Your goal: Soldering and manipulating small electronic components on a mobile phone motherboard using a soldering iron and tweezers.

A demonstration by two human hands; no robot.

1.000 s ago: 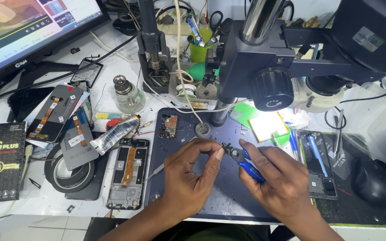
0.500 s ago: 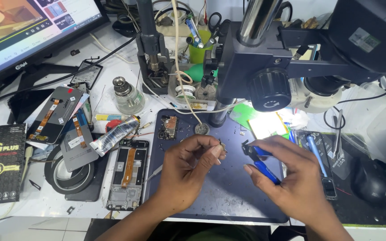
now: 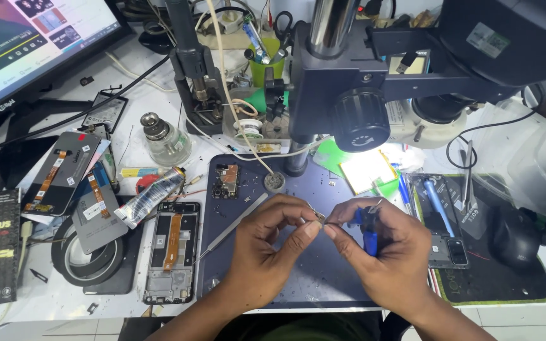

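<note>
A matt dark blue rubbery work mat [image 3: 323, 278] covers the white, smooth table [image 3: 127, 69]. At its centre, the left hand [image 3: 263, 249] pinches a tiny shiny metal part [image 3: 318, 215]; the right hand [image 3: 387, 252] holds a tool with glossy blue plastic grips [image 3: 369, 235]. At 9 o'clock lies a crinkled silvery foil tube [image 3: 153, 196]. At 11 o'clock stands a clear glass bottle [image 3: 167, 142] with a metal cap. At 1 o'clock, the microscope [image 3: 374, 82] has a matt dark painted-metal body.

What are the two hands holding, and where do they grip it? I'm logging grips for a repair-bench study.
Left hand pinches a tiny metallic part at its end; right hand touches its other end and holds a blue-handled tool by the handle.
</note>
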